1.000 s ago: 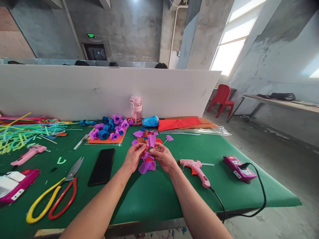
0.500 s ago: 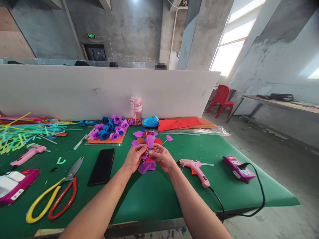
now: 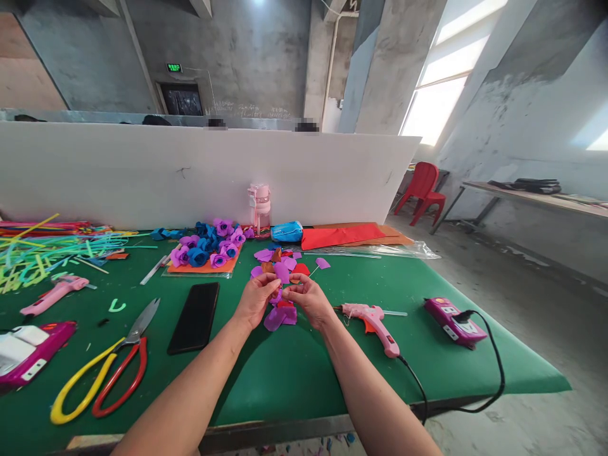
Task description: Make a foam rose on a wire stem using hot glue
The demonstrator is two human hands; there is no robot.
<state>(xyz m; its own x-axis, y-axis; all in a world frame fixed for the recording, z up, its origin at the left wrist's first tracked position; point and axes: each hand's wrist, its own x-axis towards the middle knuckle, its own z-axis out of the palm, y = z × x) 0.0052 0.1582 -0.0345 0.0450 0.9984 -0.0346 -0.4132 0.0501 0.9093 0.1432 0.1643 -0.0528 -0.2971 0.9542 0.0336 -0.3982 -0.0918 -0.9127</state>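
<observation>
My left hand [image 3: 257,297] pinches a purple paper petal [image 3: 282,272], which stands up above the fingertips. Close against it, my right hand [image 3: 310,299] has its thumb and fingers pinched at the petal's lower end; the exact contact is partly hidden by the fingers. Below and between the hands lie loose purple petals [image 3: 280,318] with a bit of red. More purple, brown and red pieces [image 3: 301,270] are scattered just behind the fingers. A pink glue gun [image 3: 375,322] rests to the right of my right hand.
Left of my arms are a black phone [image 3: 194,318], open scissors [image 3: 124,354] and another pink glue gun [image 3: 57,294]. Finished purple and blue flowers [image 3: 209,244] sit behind. A purple power strip [image 3: 455,322] with a black cable lies right. A white partition [image 3: 142,177] borders the table.
The petal has shifted slightly left and turned a little between the fingertips. My right fingers have moved slightly; the objects on the table stay as they were.
</observation>
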